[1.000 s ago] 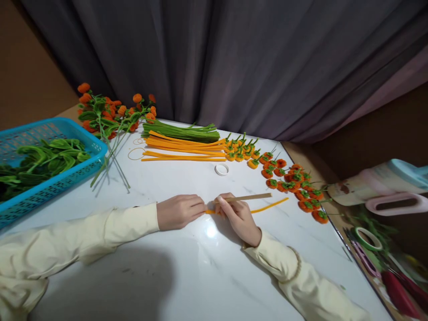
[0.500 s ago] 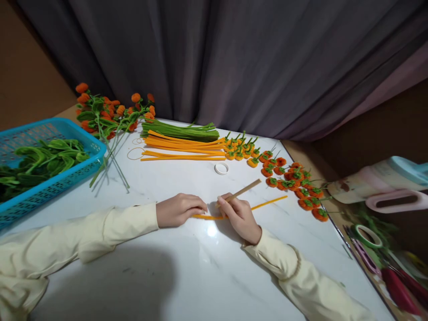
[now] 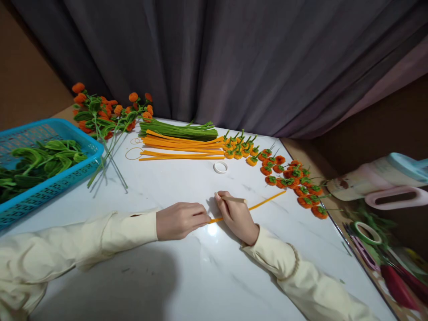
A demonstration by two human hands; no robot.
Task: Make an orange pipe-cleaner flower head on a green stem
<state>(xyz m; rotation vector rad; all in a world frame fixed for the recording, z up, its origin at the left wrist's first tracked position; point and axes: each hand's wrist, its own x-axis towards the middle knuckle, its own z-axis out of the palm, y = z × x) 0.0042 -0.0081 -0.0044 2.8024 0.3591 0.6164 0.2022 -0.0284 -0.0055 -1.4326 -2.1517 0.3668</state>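
A single yellow-orange pipe cleaner [image 3: 267, 200] runs slantwise over the white table. Its near end is pinched in the closed fingers of my left hand [image 3: 180, 220]. My right hand [image 3: 236, 217] is closed around a thin wooden stick [image 3: 238, 200], which lies nearly level and points right. Under this hand the middle of the pipe cleaner is hidden; I cannot tell whether the fingers press on it. Beyond both hands sits a small white ring [image 3: 220, 167]. Farther back lie bundles of orange pipe cleaners [image 3: 183, 143] and green pipe cleaners [image 3: 177, 130].
Small yellow fuzzy heads [image 3: 252, 160] and orange ones [image 3: 305, 202] with green tops line the right side. To the left, a blue basket [image 3: 96, 154] holds green leaves, beside orange stemmed flowers [image 3: 95, 111]. A tumbler [image 3: 361, 178], green tape [image 3: 368, 232] and scissors [image 3: 366, 256] lie beyond the right edge.
My left hand has moved slightly down with the pipe cleaner's end. In my right hand the stick has swung from pointing up and right to nearly level.
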